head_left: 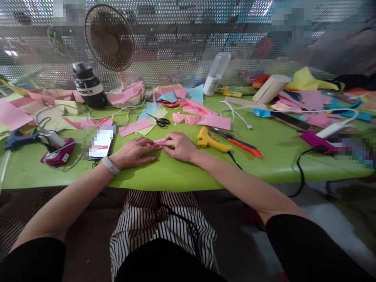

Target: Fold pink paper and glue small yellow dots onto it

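Note:
Over the green table, near its front edge, a narrow folded strip of pink paper [160, 141] lies between my two hands. My left hand [133, 152] has its fingertips closed on the strip's left end, with the thumb stretched out below on the table. At the right end, my right hand [179, 146] pinches the paper between bent fingers and thumb. Part of the strip is hidden under the fingers. Just behind lie black scissors [162, 121] and loose pink paper pieces [135, 127]. A yellow glue gun [213, 141] rests right of my right hand.
A phone [101, 143] and a purple power block [60, 154] with cables are at left. Behind stand a fan [110, 39], a black bottle [91, 88] and a white-clear bottle [216, 74]. An orange-handled tool [245, 147] lies at right; paper scraps cover the back.

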A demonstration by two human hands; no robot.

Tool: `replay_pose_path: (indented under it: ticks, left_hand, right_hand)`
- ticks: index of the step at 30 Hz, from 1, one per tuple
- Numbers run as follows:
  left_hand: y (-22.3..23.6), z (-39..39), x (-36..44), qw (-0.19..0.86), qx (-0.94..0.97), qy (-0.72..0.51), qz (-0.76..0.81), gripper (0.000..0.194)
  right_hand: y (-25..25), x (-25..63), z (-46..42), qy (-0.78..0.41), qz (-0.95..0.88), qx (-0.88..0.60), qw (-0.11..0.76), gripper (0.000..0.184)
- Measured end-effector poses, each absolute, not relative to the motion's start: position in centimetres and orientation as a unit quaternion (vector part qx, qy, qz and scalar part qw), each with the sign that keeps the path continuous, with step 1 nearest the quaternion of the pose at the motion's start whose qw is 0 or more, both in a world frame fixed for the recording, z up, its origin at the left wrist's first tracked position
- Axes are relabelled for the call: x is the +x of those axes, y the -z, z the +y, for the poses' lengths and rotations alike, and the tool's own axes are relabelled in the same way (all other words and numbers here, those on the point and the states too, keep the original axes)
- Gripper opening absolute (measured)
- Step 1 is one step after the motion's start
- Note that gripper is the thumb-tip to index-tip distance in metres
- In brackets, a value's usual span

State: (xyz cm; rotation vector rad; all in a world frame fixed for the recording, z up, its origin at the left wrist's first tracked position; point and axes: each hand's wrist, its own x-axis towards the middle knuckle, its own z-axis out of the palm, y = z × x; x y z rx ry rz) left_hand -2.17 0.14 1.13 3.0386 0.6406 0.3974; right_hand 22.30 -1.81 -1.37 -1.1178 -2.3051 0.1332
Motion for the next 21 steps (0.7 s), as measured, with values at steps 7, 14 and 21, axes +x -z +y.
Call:
replay_pose_path:
  ticks: [7,14,21]
  left_hand:
    - [-1.32,0.0,-2.14,0.014,0.971,-0.11,0.212,0.051]
    - [-1.19,0.1,-2.23,0.019,0.971,-0.121,0.205,0.048]
    - [-1.12,0.2,-2.21,0.016,0.971,-0.12,0.208,0.048]
  right_hand:
    - [1.23,22.25,-1.77,-0.053,-0.861,-0.415,0.288,0.021]
    - [1.29,22.25,-1.7,-0.043,-0.864,-0.419,0.277,0.023]
    - [1.4,22.13,-1.63,-0.044,-0.863,-0.419,0.277,0.025]
